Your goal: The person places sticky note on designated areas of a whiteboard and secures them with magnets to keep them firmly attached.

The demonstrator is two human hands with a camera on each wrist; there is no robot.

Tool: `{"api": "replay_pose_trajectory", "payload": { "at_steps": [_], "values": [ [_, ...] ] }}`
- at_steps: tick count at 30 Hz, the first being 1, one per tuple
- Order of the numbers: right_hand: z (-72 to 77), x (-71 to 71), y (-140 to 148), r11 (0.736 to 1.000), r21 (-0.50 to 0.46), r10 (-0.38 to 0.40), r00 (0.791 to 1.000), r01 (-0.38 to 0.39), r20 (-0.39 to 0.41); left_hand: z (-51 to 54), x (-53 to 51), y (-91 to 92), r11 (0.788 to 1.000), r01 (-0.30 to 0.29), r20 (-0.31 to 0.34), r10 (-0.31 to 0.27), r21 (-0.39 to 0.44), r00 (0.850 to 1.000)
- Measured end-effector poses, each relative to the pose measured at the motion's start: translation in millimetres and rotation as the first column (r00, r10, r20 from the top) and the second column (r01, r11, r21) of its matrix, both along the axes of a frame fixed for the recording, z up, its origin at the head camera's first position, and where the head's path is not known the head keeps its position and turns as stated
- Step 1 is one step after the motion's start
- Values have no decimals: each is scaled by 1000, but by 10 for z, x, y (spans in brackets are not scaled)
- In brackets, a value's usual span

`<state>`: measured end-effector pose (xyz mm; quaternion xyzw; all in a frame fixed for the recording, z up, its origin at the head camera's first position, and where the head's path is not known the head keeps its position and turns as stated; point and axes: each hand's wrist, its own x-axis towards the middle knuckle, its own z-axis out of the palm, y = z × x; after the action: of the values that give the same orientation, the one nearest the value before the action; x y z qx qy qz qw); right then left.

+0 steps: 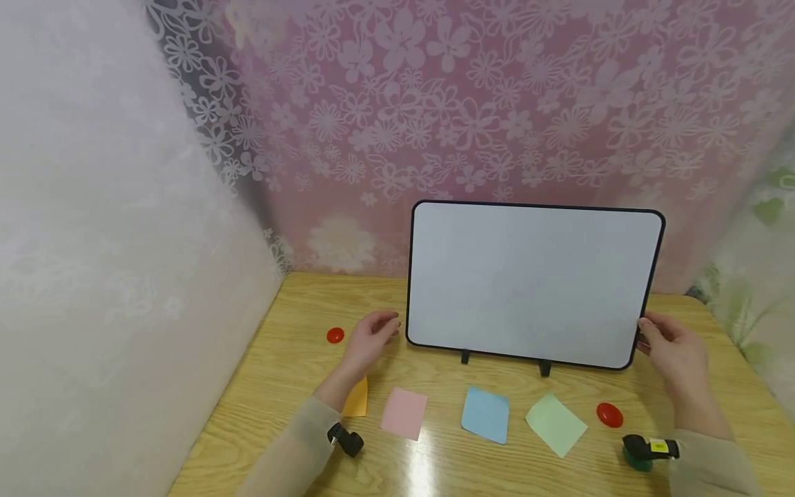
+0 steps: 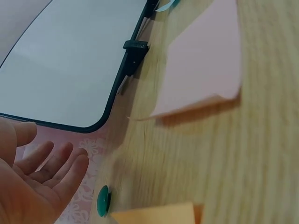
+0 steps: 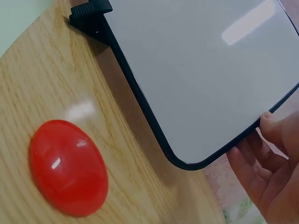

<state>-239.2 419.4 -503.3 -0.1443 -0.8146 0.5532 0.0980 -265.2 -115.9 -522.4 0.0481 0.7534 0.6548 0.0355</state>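
Note:
A whiteboard with a black frame leans back on two black stand feet. At its right edge, low down, my right hand pinches the frame; the right wrist view puts the thumb in front and the fingers behind. Just off the lower left edge is my left hand, its fingers loosely bent and a small gap between it and the frame. Nothing is in that hand in the left wrist view, where the board's lower corner shows beside the thumb.
Along the front lie orange, pink, blue and green paper notes. Red discs lie at left and right. One green disc is under my right wrist; another green disc lies near my left hand.

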Motion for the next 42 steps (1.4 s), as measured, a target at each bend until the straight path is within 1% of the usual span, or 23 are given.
{"api": "replay_pose_trajectory", "payload": {
  "at_steps": [6, 8, 13, 17, 19, 23, 26, 28, 31, 37, 39, 42],
  "values": [
    [-15, 50, 8, 997, 71, 15, 1000, -15, 11, 0, 137, -153, 999, 32, 34, -31, -34, 999],
    [-23, 72, 8, 996, 81, 25, 1000, -25, 3, -1, 186, -197, 998, 42, 34, -41, -46, 999],
    [-55, 169, 20, 995, 74, 68, 997, -66, -25, -19, 307, -296, 995, 73, 32, -71, -62, 997],
    [-83, 270, 40, 985, 127, 114, 994, -113, -1, -23, 397, -342, 989, 99, 31, -97, -106, 995],
    [-92, 318, 51, 975, 179, 130, 991, -132, 27, -20, 438, -351, 983, 115, 31, -112, -142, 993],
    [-96, 401, 61, 949, 278, 133, 988, -149, 77, -17, 506, -350, 968, 129, 13, -129, -215, 992],
    [-88, 450, 55, 927, 336, 136, 984, -166, 111, -23, 547, -348, 960, 129, -11, -135, -247, 991],
    [-86, 481, 48, 907, 378, 148, 981, -186, 127, -26, 573, -356, 957, 135, -24, -146, -257, 989],
    [-92, 519, 34, 885, 418, 154, 976, -205, 153, -39, 607, -381, 951, 137, -37, -153, -278, 988],
    [-122, 575, 28, 857, 468, 150, 973, -215, 173, -78, 670, -457, 933, 120, -67, -151, -340, 986],
    [-136, 589, 30, 849, 478, 158, 971, -225, 178, -85, 693, -483, 929, 114, -61, -145, -352, 988],
    [-145, 611, 28, 836, 492, 176, 968, -243, 179, -87, 719, -522, 930, 103, -54, -130, -353, 990]
  ]
}}
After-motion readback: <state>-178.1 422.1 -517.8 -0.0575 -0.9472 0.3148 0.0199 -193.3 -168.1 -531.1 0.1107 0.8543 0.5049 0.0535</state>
